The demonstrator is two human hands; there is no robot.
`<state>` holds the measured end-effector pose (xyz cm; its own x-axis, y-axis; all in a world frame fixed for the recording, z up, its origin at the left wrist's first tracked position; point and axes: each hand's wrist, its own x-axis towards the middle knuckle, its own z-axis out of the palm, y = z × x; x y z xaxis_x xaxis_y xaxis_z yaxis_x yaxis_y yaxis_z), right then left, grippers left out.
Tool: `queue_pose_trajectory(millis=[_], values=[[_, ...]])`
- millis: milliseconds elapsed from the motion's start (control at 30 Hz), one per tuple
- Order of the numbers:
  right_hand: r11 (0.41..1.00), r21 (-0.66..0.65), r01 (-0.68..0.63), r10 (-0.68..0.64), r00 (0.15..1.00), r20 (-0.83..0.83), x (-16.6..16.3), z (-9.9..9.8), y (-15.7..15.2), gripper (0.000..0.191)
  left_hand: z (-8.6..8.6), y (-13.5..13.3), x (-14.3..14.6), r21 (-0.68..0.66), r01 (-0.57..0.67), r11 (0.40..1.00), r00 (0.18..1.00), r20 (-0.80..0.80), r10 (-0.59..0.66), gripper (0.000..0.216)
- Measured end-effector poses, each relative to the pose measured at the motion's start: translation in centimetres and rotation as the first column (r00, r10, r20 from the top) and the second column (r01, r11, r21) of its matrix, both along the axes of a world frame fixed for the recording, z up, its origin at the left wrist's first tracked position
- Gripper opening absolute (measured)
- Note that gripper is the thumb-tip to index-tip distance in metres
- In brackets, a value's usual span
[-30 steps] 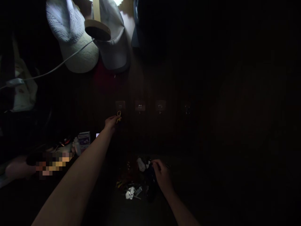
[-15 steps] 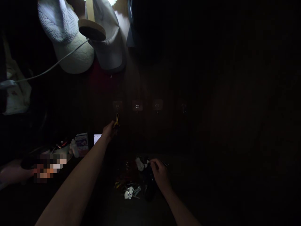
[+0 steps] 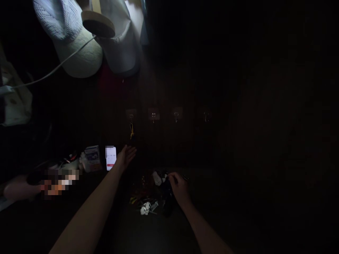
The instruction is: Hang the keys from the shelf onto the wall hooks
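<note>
**Yellow loop being carried by the end hook while the key heap is being fingered**

A yellow key loop (image 3: 131,129) is being held up by the leftmost hook (image 3: 131,115) of a row fixed to the dark wall above the bench (image 3: 148,236). It is hanging straight down, clear of the bench's far edge, so its weight is being borne by the hook alone.

The left hand (image 3: 127,155) is being kept just beneath it, apart from it, with the fingers spread wide and nothing being gripped. The three other hooks (image 3: 176,116) to the right are being shown bare, as far as the dim light allows.

The right hand (image 3: 180,187) is being rested on a heap of keys (image 3: 148,206) lying toward the middle of the bench. Its fingers are being curled over a dark piece at the heap's far side, but whether anything is being pinched cannot be told in the gloom.

Toward the bench's left far corner a lit phone (image 3: 110,157) is being propped upright beside a small box (image 3: 91,155), its screen being turned toward the person.

Pale caps (image 3: 79,56) are being hung high on the wall. At the left edge another person's hand (image 3: 16,188) is being laid on the bench.
</note>
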<state>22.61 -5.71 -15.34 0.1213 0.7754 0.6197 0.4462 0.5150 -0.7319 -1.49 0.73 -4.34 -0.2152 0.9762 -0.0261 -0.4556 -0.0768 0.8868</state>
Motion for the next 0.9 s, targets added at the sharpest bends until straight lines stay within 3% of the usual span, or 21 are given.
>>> queue_pose_trajectory(millis=[233, 567, 733, 900], values=[[1.0, 0.007, 0.0, 0.0, 1.0, -0.002, -0.1, 0.0, 0.0, 0.022, -3.1, -1.8, 0.7, -0.028, -0.018, 0.999, 0.999, -0.028, 0.017, 0.02], [1.0, -0.011, -0.001, 0.001, 1.0, 0.018, -0.1, 0.4, -0.3, 0.022, -7.9, -4.6, 2.1, 0.031, -0.185, 0.982, 0.973, -0.135, 0.187, 0.015], [1.0, -0.009, -0.01, 0.01, 0.999, 0.031, -0.1, 0.4, -0.3, 0.022, -9.0, -5.8, 2.5, 0.089, -0.198, 0.976, 0.945, -0.248, 0.214, 0.023], [1.0, 0.002, -0.014, 0.013, 0.999, 0.045, -0.1, 0.3, -0.3, 0.022, -8.9, -6.6, 2.6, 0.13, -0.141, 0.981, 0.881, -0.435, 0.185, 0.025]])
